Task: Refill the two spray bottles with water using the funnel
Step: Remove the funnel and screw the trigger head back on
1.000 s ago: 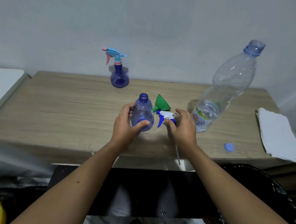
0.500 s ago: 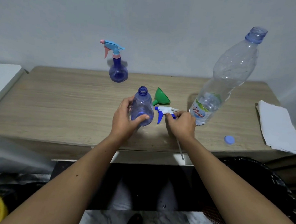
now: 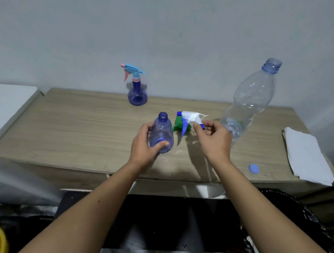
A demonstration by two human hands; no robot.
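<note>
Gripping open bottle point(image 3: 161, 132), nothing visible inside

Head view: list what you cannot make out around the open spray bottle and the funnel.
- Green funnel: mostly hidden behind the trigger head pinched by the right hand; its spout cannot be made out.
- Open spray bottle: its base is covered by the left hand; clear plastic hides any water level.
- Large water bottle: its lower part sits behind the right hand; label unreadable.
</note>
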